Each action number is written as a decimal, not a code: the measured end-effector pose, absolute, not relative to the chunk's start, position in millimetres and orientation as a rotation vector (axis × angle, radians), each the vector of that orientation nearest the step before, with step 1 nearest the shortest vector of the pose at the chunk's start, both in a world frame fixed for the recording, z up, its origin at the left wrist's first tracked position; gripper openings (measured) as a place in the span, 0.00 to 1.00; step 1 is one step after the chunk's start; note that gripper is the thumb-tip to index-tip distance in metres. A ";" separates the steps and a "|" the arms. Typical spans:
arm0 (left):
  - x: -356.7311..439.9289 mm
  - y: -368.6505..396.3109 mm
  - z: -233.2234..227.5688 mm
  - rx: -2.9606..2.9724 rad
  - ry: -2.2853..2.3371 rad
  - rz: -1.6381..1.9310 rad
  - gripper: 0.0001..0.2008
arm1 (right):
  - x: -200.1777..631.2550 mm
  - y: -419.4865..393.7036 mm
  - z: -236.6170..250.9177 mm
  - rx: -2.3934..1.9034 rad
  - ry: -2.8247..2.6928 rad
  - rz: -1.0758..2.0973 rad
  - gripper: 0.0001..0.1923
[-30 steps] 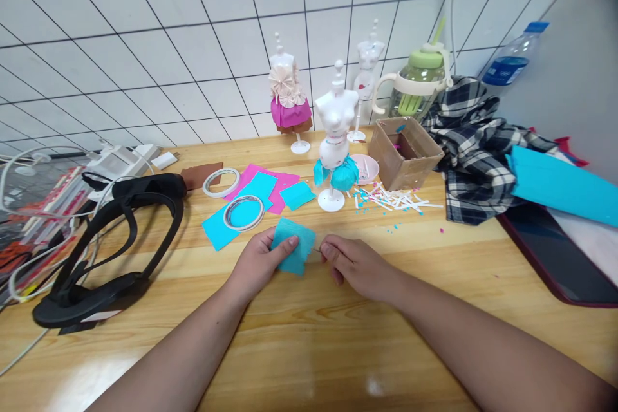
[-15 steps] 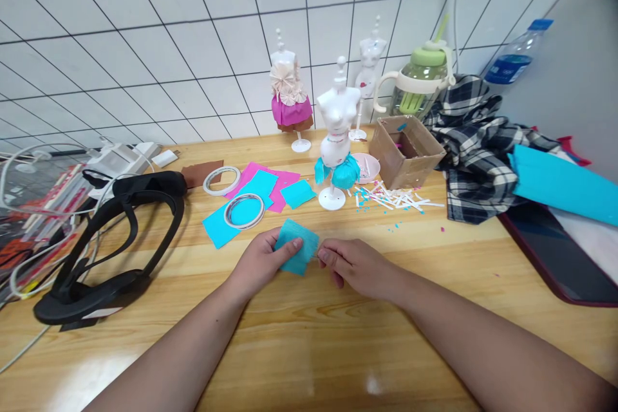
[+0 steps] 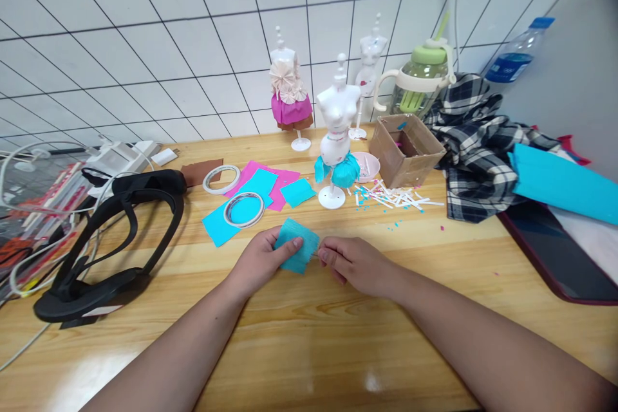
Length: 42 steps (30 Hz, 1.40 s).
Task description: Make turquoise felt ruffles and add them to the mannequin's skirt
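Note:
My left hand (image 3: 264, 259) pinches a small square of blue crepe paper (image 3: 295, 256), thumb on top. My right hand (image 3: 356, 265) is closed close to the paper's right edge, its fingers bent together; something thin seems to show at the fingertips, too small to name. Beyond the hands stands a white dress-form mannequin (image 3: 339, 106) with blue crepe paper (image 3: 345, 170) puffed around its lower part. Blue paper sheets (image 3: 219, 226), a smaller blue piece (image 3: 298, 192) and a pink sheet (image 3: 284, 179) lie behind my left hand, with a tape roll (image 3: 244, 210) on the blue.
A dressed mannequin (image 3: 292, 96) and a bare one (image 3: 371, 64) stand at the back wall. Right of centre are a cardboard box (image 3: 403, 164), a pink dish (image 3: 367, 167) and white paper strips (image 3: 393, 196). A black headset frame (image 3: 164, 251) lies left, a phone-like dark device (image 3: 564, 257) right.
Hardly anything differs. Both hands keep their places and grips at the blue paper; the whole view has shifted very slightly.

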State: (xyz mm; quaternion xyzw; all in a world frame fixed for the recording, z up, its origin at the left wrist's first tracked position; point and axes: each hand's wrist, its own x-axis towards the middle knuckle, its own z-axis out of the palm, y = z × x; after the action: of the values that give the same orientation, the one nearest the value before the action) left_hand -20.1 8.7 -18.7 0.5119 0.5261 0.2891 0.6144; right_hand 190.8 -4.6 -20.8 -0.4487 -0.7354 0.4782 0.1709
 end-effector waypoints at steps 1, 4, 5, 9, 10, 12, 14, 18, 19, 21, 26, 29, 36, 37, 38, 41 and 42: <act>-20.2 8.8 -18.8 1.180 1.209 0.668 0.20 | 190.8 -4.6 -20.3 -1.277 -2.088 1.352 0.19; -20.4 8.9 -18.6 1.190 1.211 0.669 0.20 | 191.1 -4.8 -19.1 -1.279 -2.087 1.336 0.19; -20.4 8.9 -18.4 1.191 1.215 0.666 0.21 | 191.2 -4.9 -18.9 -1.281 -2.085 1.334 0.19; -20.1 8.6 -18.2 1.174 1.221 0.661 0.21 | 191.5 -4.5 -20.0 -1.290 -2.080 1.333 0.19; -20.1 8.6 -18.5 1.170 1.218 0.663 0.21 | 191.5 -4.3 -20.4 -1.287 -2.082 1.333 0.19; -20.0 8.9 -19.4 1.156 1.211 0.680 0.21 | 191.6 -3.9 -21.2 -1.286 -2.089 1.331 0.18; -19.8 9.9 -20.3 1.142 1.227 0.734 0.21 | 191.7 -3.8 -21.7 -1.295 -2.087 1.331 0.19; -19.2 12.7 -20.0 1.123 1.297 0.864 0.21 | 191.6 -4.6 -22.3 -1.317 -2.006 1.329 0.20; -19.1 13.2 -19.6 1.123 1.310 0.877 0.21 | 191.5 -4.9 -22.3 -1.322 -1.983 1.328 0.21; -18.7 13.5 -19.1 1.141 1.335 0.897 0.21 | 191.3 -5.8 -21.9 -1.329 -1.956 1.331 0.22; -16.0 10.4 -17.9 1.233 1.365 0.937 0.20 | 191.5 -8.6 -18.4 -1.274 -1.959 1.360 0.20; -14.1 7.6 -15.8 1.242 1.354 0.963 0.20 | 190.9 -10.2 -17.6 -1.253 -1.976 1.362 0.18; -16.4 5.0 -17.6 1.384 1.402 1.023 0.16 | 187.4 -13.7 -19.0 -1.188 -2.033 1.423 0.19; -16.9 4.9 -18.5 1.393 1.399 1.023 0.16 | 187.2 -13.9 -18.5 -1.183 -2.051 1.401 0.18; -17.3 4.9 -19.2 1.398 1.396 1.027 0.15 | 187.1 -14.0 -17.8 -1.178 -2.070 1.376 0.18; -17.8 5.0 -20.6 1.394 1.386 1.041 0.14 | 187.4 -13.7 -15.6 -1.185 -2.106 1.328 0.17; -17.8 5.0 -20.7 1.389 1.381 1.043 0.14 | 187.5 -13.6 -14.9 -1.193 -2.115 1.324 0.18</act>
State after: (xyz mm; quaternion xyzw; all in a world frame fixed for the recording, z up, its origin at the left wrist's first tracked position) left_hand -17.8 5.0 -20.7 0.5605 0.5572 0.4211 0.4450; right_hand 187.5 -13.6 -14.9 -0.4237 -0.7512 0.4704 0.1868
